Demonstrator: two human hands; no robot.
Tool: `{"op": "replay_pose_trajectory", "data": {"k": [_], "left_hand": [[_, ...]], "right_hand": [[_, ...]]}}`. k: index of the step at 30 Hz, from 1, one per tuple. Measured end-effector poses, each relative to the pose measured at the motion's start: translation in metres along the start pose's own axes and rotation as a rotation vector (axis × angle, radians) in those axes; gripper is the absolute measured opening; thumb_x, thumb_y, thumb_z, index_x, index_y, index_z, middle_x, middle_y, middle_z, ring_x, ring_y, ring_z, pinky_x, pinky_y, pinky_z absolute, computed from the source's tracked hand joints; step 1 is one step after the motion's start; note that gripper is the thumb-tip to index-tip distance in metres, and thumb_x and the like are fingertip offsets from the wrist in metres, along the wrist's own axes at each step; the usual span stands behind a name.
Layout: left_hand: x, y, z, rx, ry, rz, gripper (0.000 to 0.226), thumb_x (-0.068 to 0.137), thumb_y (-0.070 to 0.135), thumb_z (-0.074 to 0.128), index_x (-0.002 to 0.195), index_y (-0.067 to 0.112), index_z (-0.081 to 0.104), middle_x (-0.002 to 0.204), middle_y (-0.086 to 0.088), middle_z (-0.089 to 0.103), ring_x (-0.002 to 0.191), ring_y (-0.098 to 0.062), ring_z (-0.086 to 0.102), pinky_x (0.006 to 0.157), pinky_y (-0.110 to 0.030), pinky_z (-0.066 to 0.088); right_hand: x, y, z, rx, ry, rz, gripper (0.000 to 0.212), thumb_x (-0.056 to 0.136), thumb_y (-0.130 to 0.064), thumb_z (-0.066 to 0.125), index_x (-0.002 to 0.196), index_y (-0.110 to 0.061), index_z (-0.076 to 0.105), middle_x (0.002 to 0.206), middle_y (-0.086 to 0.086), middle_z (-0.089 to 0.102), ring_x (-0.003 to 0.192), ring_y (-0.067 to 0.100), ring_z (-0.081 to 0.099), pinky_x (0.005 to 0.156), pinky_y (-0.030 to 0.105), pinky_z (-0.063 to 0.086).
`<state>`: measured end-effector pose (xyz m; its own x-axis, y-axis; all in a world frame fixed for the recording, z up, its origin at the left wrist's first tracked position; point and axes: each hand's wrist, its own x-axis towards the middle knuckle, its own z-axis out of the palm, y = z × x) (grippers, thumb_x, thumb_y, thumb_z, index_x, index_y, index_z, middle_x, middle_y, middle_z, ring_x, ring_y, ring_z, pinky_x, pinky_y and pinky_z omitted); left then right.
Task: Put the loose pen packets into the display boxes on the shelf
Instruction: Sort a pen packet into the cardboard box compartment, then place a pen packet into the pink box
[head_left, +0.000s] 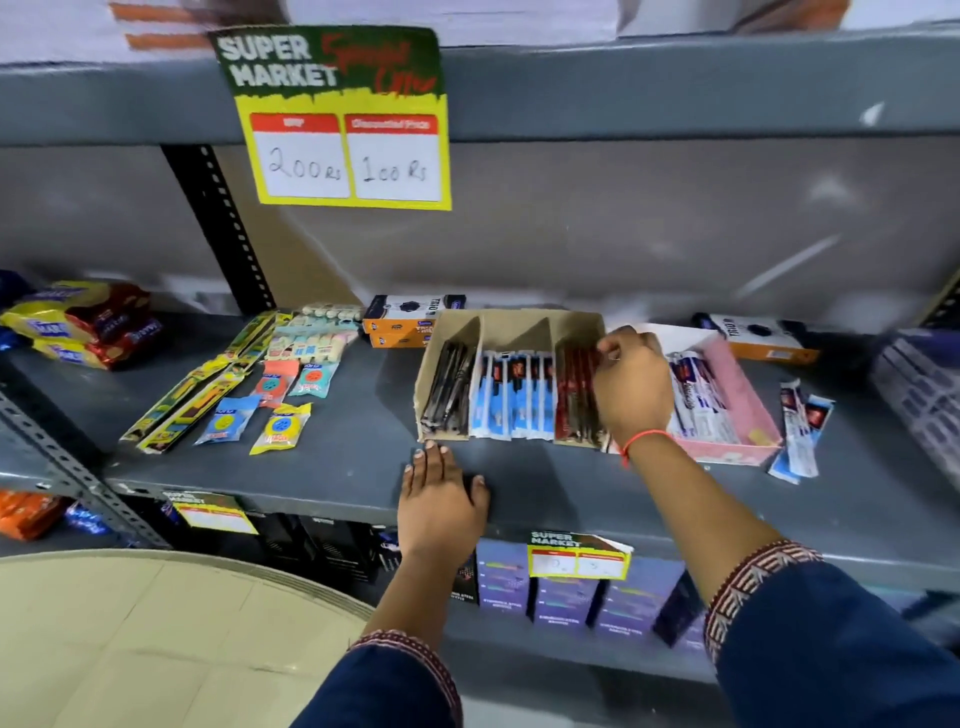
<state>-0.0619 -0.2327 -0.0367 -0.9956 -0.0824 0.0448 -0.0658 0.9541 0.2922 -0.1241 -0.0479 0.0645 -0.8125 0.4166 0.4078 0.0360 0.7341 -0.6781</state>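
Observation:
A brown cardboard display box (511, 321) with three compartments stands on the grey shelf (343, 447). It holds black pen packets (448, 389) on the left, blue ones (511, 397) in the middle and red ones (574, 397) on the right. My right hand (631, 382) reaches into the right compartment, fingers curled on the top of the red packets. My left hand (440, 496) lies flat on the shelf just in front of the box, holding nothing. A pink display box (740, 395) to the right holds white packets. Two loose pen packets (800, 431) lie right of it.
Orange-and-black boxes (410, 319) stand behind the brown box, another (761, 338) at the back right. Sharpener and eraser packs (275, 410), long yellow packets (205, 387) and biscuit packs (83, 325) fill the left. A price sign (343, 119) hangs from the upper shelf.

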Motion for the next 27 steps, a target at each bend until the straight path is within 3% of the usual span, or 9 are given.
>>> {"op": "replay_pose_trajectory", "data": {"k": [3,7,12,16,21,27], "left_hand": [[-0.007,0.029,0.008,-0.014,-0.028,0.024,0.066,0.096,0.042,0.026,0.145,0.003,0.006,0.156,-0.016,0.01,0.143,-0.028,0.007,0.117,-0.036,0.0],[-0.017,0.065,0.019,-0.03,-0.055,0.079,0.066,0.096,0.042,0.025,0.144,0.002,0.005,0.156,-0.017,0.008,0.144,-0.029,0.005,0.117,-0.036,0.0],[-0.023,0.104,0.026,-0.008,-0.113,0.115,0.068,0.096,0.043,0.024,0.144,-0.001,0.003,0.156,-0.02,0.005,0.144,-0.031,0.002,0.117,-0.038,-0.002],[-0.023,0.124,0.031,0.006,-0.125,0.109,0.069,0.096,0.044,0.024,0.144,-0.002,0.002,0.156,-0.021,0.004,0.144,-0.031,0.001,0.117,-0.039,-0.002],[-0.023,0.134,0.037,0.01,-0.102,0.042,0.07,0.096,0.044,0.024,0.144,-0.002,0.002,0.155,-0.021,0.003,0.144,-0.032,0.0,0.116,-0.038,-0.004],[-0.017,0.146,0.043,0.012,-0.06,-0.057,0.07,0.094,0.043,0.026,0.144,-0.001,0.002,0.156,-0.019,0.005,0.144,-0.03,0.001,0.116,-0.039,-0.002]], "right_hand": [[0.01,0.034,-0.028,-0.024,0.088,0.062,0.033,0.075,0.006,0.045,0.099,-0.006,0.065,0.113,0.021,0.058,0.098,0.04,0.057,0.072,0.036,0.042],[0.017,0.078,-0.058,-0.043,0.145,0.15,0.035,0.073,0.008,0.046,0.103,0.001,0.061,0.115,0.027,0.056,0.105,0.042,0.053,0.089,0.041,0.039],[0.017,0.123,-0.078,-0.197,-0.032,0.413,0.039,0.085,-0.002,0.04,0.123,0.0,0.049,0.134,0.026,0.043,0.122,0.045,0.042,0.097,0.048,0.04],[0.02,0.138,-0.084,-0.286,-0.145,0.416,0.041,0.089,-0.011,0.038,0.128,-0.002,0.046,0.139,0.024,0.038,0.126,0.044,0.036,0.099,0.05,0.037],[0.026,0.153,-0.085,-0.256,-0.113,0.44,0.042,0.096,-0.026,0.037,0.127,-0.002,0.05,0.139,0.023,0.038,0.126,0.042,0.035,0.099,0.049,0.037],[0.031,0.177,-0.09,-0.312,-0.228,0.532,0.048,0.089,-0.009,0.046,0.134,0.0,0.034,0.139,0.025,0.037,0.128,0.044,0.035,0.102,0.05,0.036]]}}
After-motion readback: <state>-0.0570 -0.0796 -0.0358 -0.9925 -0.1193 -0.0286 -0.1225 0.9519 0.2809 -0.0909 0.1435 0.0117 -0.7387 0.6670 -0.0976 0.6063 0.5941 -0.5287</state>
